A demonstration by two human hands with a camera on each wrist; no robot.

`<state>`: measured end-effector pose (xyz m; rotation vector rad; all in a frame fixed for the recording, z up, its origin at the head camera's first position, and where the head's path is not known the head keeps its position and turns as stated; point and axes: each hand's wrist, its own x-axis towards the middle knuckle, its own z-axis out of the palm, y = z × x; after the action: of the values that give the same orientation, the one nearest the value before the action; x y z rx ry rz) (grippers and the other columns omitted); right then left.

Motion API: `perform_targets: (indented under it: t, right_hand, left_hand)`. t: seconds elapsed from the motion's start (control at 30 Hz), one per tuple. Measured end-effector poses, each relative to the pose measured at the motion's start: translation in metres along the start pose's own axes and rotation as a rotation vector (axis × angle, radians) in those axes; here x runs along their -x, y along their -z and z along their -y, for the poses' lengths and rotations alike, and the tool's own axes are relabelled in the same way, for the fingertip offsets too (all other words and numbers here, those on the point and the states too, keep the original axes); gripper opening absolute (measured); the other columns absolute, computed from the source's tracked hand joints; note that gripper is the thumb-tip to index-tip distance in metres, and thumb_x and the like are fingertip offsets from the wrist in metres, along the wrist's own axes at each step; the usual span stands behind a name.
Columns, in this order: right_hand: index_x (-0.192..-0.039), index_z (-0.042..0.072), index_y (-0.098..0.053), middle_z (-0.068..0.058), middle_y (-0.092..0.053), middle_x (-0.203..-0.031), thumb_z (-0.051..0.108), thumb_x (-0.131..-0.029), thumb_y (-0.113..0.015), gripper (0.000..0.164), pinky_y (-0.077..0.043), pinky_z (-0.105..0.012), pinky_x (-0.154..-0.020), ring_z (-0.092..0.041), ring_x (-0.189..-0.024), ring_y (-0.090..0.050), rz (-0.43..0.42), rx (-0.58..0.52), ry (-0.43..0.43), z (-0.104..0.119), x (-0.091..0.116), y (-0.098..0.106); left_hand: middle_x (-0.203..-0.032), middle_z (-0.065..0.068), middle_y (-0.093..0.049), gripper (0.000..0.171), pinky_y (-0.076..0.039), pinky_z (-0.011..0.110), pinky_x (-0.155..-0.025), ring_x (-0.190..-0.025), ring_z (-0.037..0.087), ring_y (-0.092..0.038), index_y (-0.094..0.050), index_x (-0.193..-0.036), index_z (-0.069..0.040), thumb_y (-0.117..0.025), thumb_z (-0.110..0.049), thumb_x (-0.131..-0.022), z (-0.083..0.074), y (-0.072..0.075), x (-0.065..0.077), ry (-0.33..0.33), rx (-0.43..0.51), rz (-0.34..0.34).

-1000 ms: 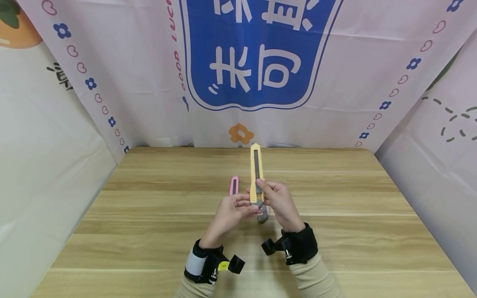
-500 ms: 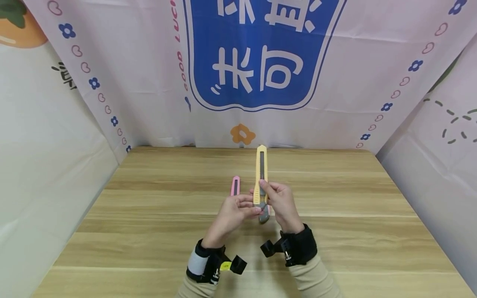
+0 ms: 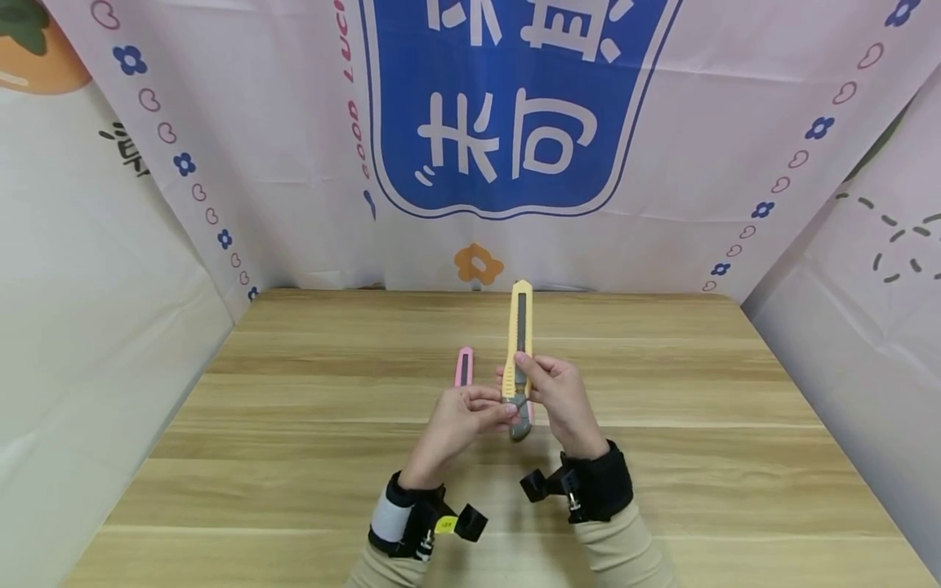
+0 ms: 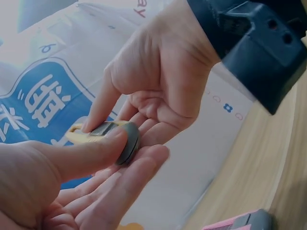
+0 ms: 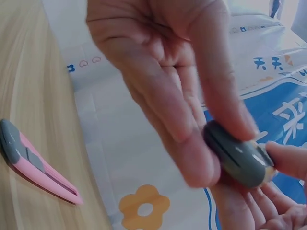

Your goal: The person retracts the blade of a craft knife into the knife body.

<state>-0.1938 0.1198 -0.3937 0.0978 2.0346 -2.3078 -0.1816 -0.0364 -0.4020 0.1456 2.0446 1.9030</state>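
Observation:
A yellow utility knife (image 3: 520, 314) with a grey end is held between both hands, its tapered end pointing away in the head view. My left hand (image 3: 457, 418) pinches it by the grey end, the thumb on top. Just above, my right hand (image 3: 564, 400) grips the body, with its thumb on the slider track. In the left wrist view the knife's grey end (image 4: 128, 141) sits under the left thumb. On the table lies a pink utility knife (image 3: 464, 366), partly hidden by the left hand. The right wrist view shows a pink utility knife (image 5: 43, 165) with a grey end.
The hands are over a wood-grain table (image 3: 331, 457). Behind it hangs a white printed cloth (image 3: 662, 147) with a blue panel, and pale cloth sides flank it. A black camera strap (image 3: 404, 518) goes round each wrist.
Over the last second, the yellow knife has shifted to the right and now tilts slightly right at its far end. My right hand has moved slightly right; both hands keep their hold.

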Motion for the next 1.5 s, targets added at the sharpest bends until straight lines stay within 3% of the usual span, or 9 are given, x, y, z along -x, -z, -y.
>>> perform_targets:
  t: [0.23,0.5,0.9,1.2,1.5]
  right_hand:
    - [-0.116,-0.008,-0.063,0.004,-0.077,-0.081,0.024,-0.094,-0.062,0.039,-0.060,-0.024,-0.076,-0.016,-0.088,-0.075,-0.032,-0.021,-0.040,0.001,-0.001,0.004]
    - [-0.115,-0.012,-0.063,0.004,-0.076,-0.077,0.020,-0.094,-0.063,0.038,-0.061,-0.024,-0.072,-0.010,-0.077,-0.074,-0.047,-0.031,-0.043,0.002,-0.001,0.006]
    - [-0.115,-0.016,-0.060,0.008,-0.075,-0.076,0.014,-0.093,-0.063,0.038,-0.060,-0.022,-0.072,-0.008,-0.077,-0.073,-0.005,-0.016,-0.023,0.003,0.000,0.010]
    - [-0.118,-0.014,-0.060,0.003,-0.077,-0.083,0.008,-0.093,-0.061,0.034,-0.060,-0.023,-0.075,-0.008,-0.077,-0.073,0.009,-0.005,-0.036,0.003,0.000,0.010]
    - [-0.120,-0.011,-0.060,0.000,-0.076,-0.087,0.010,-0.094,-0.061,0.034,-0.059,-0.021,-0.077,-0.007,-0.078,-0.073,0.017,0.020,-0.044,0.004,0.000,0.011]
  left_hand:
    - [-0.097,0.025,-0.073,0.023,-0.061,0.035,-0.079,-0.086,0.030,-0.075,-0.066,-0.105,0.011,-0.068,-0.002,-0.087,0.002,-0.005,-0.002,-0.012,0.043,-0.013]
    - [-0.098,0.025,-0.073,0.022,-0.062,0.028,-0.075,-0.081,0.021,-0.075,-0.066,-0.105,0.011,-0.067,-0.001,-0.087,0.004,-0.006,-0.004,0.018,0.056,-0.018]
    - [-0.099,0.025,-0.073,0.021,-0.062,0.028,-0.074,-0.079,0.017,-0.075,-0.066,-0.104,0.011,-0.067,0.000,-0.086,0.004,-0.007,-0.003,0.028,0.051,-0.027]
    - [-0.096,0.025,-0.073,0.021,-0.062,0.028,-0.074,-0.080,0.021,-0.075,-0.066,-0.104,0.011,-0.067,-0.001,-0.086,0.004,-0.007,-0.003,0.024,0.037,-0.031]
    - [-0.096,0.024,-0.074,0.022,-0.061,0.036,-0.079,-0.083,0.025,-0.075,-0.066,-0.104,0.009,-0.069,-0.004,-0.086,0.002,-0.006,-0.003,0.028,0.018,-0.042]
